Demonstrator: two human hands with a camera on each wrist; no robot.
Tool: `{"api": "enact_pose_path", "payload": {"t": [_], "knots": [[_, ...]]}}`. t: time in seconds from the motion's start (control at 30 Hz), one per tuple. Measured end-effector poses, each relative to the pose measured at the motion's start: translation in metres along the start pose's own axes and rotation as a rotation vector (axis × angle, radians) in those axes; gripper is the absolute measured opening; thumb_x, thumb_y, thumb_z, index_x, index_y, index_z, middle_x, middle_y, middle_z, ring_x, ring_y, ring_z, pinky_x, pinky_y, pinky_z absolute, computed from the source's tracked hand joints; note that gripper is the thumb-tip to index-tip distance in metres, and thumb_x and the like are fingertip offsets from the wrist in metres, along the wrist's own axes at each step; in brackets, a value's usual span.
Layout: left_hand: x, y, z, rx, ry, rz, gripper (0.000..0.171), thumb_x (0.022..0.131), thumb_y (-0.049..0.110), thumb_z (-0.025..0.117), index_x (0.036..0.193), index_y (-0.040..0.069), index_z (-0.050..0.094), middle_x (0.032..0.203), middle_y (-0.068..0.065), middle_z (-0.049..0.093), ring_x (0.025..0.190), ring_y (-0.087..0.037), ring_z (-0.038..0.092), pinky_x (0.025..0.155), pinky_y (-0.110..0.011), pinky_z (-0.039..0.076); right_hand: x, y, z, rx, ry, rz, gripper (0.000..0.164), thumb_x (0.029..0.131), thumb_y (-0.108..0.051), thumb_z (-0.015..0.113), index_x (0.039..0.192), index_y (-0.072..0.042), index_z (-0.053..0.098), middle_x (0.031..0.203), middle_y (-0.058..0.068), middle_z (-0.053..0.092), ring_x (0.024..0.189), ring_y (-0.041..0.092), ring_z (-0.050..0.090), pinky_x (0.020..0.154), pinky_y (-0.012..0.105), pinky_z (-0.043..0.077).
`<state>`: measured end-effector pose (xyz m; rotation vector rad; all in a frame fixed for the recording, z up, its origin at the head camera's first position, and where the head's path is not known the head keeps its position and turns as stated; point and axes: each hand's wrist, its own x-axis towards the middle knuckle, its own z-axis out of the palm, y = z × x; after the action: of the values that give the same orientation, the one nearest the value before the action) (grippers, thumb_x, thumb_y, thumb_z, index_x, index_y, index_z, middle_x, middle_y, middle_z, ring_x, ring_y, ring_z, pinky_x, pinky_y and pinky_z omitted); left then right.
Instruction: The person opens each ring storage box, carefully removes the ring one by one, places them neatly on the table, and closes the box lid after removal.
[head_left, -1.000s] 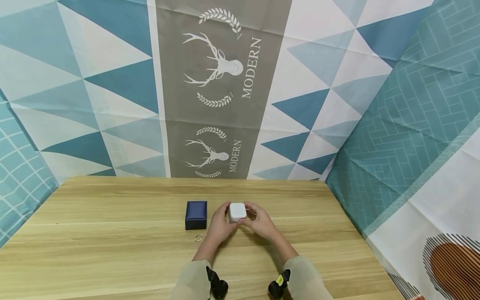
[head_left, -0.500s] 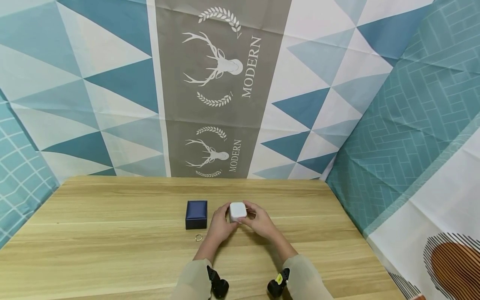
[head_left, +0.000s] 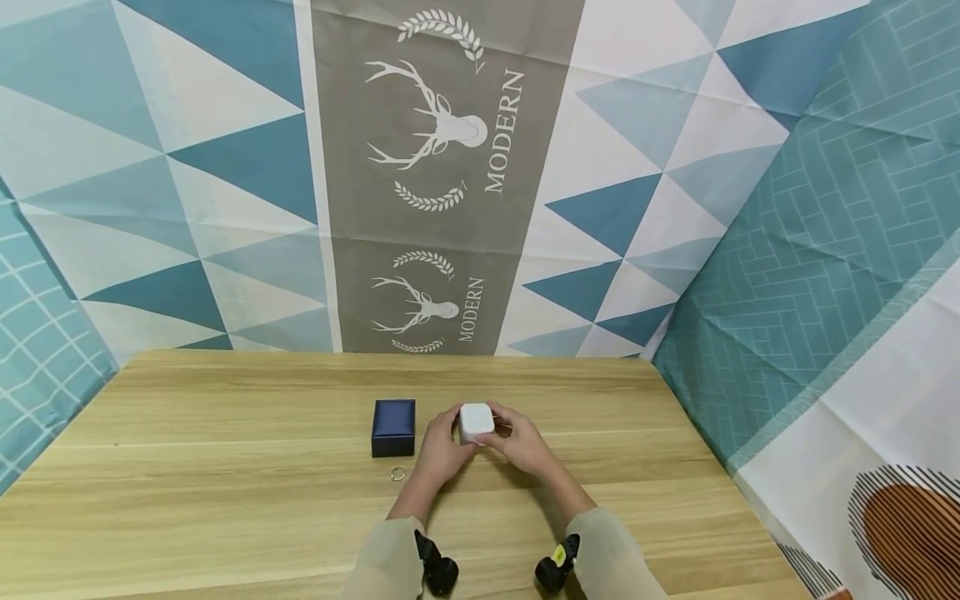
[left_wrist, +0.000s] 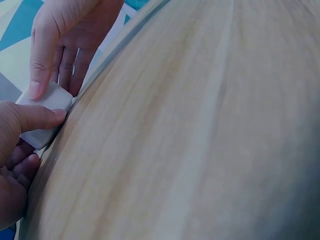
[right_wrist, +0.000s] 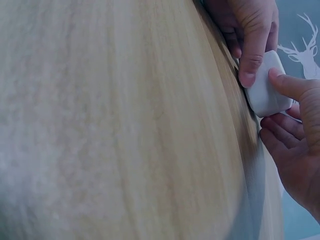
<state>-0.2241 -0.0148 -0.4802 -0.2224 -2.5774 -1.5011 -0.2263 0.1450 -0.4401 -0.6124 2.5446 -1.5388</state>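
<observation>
A small white box with rounded corners (head_left: pixel 476 421) stands on the wooden table between both hands. My left hand (head_left: pixel 441 450) holds its left side, thumb at the near face and fingers reaching round behind. From the right, my right hand (head_left: pixel 520 448) grips the same box, its thumb (right_wrist: pixel 285 82) pressed to the near face. The two thumbs lie close together in the wrist views, where the white box (left_wrist: pixel 50 102) sits low by the tabletop. Left of the hands is a closed dark blue jewellery box (head_left: pixel 393 418). A thin gold ring (head_left: pixel 398 480) lies in front of it.
The wooden table (head_left: pixel 225 467) ends at the patterned cloth backdrop (head_left: pixel 412 208) behind. Another hanging cloth (head_left: pixel 795 275) borders the right side. Black wrist cameras (head_left: pixel 441 575) sit on both sleeves.
</observation>
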Motion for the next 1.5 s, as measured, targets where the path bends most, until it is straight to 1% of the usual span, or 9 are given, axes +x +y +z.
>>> {"api": "enact_pose_path", "payload": {"t": [0.13,0.33,0.57,0.87,0.97,1.17,1.3,1.5], "knots": [[0.0,-0.001,0.0,-0.002,0.007,-0.001,0.07,0.074,0.012,0.077,0.133,-0.008,0.045,0.127,-0.025,0.053,0.119,-0.039,0.048,0.102,-0.051,0.041,-0.001,-0.004,-0.001,-0.018,-0.002,-0.005,0.06,0.088,-0.008,0.062,0.137,0.014,0.034,0.124,0.029,0.054,0.116,0.039,0.053,0.1,0.048,0.044],[0.001,0.0,-0.001,-0.007,0.005,-0.003,0.068,0.074,0.011,0.077,0.132,-0.007,0.046,0.126,-0.024,0.054,0.119,-0.039,0.048,0.102,-0.051,0.041,-0.001,-0.002,-0.001,-0.007,-0.004,-0.008,0.061,0.088,-0.008,0.062,0.137,0.014,0.033,0.125,0.031,0.052,0.117,0.04,0.052,0.101,0.05,0.043],[0.0,0.0,0.0,0.009,-0.002,-0.005,0.067,0.074,0.01,0.077,0.132,-0.007,0.046,0.126,-0.024,0.054,0.119,-0.039,0.048,0.101,-0.051,0.041,0.012,0.034,0.002,-0.025,0.01,-0.021,0.063,0.087,-0.017,0.066,0.138,0.008,0.038,0.123,0.023,0.057,0.115,0.032,0.055,0.098,0.039,0.048],[0.0,0.001,0.0,0.017,-0.005,-0.005,0.068,0.073,0.009,0.077,0.132,-0.007,0.046,0.126,-0.023,0.054,0.12,-0.039,0.048,0.102,-0.051,0.04,0.014,0.036,0.002,-0.017,-0.001,-0.024,0.059,0.088,-0.016,0.064,0.138,0.006,0.04,0.122,0.021,0.058,0.115,0.033,0.055,0.098,0.041,0.047],[0.0,0.001,0.0,0.019,-0.006,-0.005,0.069,0.073,0.009,0.077,0.132,-0.007,0.046,0.126,-0.023,0.054,0.12,-0.039,0.048,0.102,-0.051,0.04,0.014,0.034,0.001,-0.013,-0.002,-0.024,0.057,0.088,-0.012,0.063,0.137,0.007,0.04,0.121,0.022,0.058,0.115,0.034,0.055,0.099,0.043,0.047],[0.001,0.001,0.0,0.016,-0.009,-0.005,0.068,0.073,0.008,0.077,0.132,-0.006,0.046,0.125,-0.023,0.054,0.119,-0.038,0.048,0.101,-0.051,0.041,0.007,0.01,-0.003,-0.012,-0.028,-0.031,0.055,0.089,-0.007,0.061,0.134,0.013,0.039,0.119,0.026,0.057,0.113,0.038,0.055,0.097,0.046,0.047],[0.001,0.0,0.0,0.008,-0.011,-0.012,0.068,0.073,0.007,0.077,0.132,-0.006,0.046,0.126,-0.023,0.054,0.119,-0.038,0.048,0.102,-0.051,0.041,0.004,0.001,-0.005,-0.029,-0.041,-0.027,0.055,0.09,-0.008,0.06,0.135,0.014,0.038,0.12,0.028,0.057,0.114,0.039,0.055,0.098,0.047,0.046],[0.001,-0.001,0.0,-0.008,-0.017,-0.028,0.069,0.073,0.007,0.076,0.133,-0.005,0.045,0.126,-0.022,0.053,0.12,-0.038,0.047,0.102,-0.051,0.04,0.002,-0.001,-0.006,-0.035,-0.051,-0.023,0.056,0.091,-0.012,0.059,0.136,0.013,0.036,0.122,0.028,0.056,0.115,0.038,0.054,0.099,0.048,0.045]]}}
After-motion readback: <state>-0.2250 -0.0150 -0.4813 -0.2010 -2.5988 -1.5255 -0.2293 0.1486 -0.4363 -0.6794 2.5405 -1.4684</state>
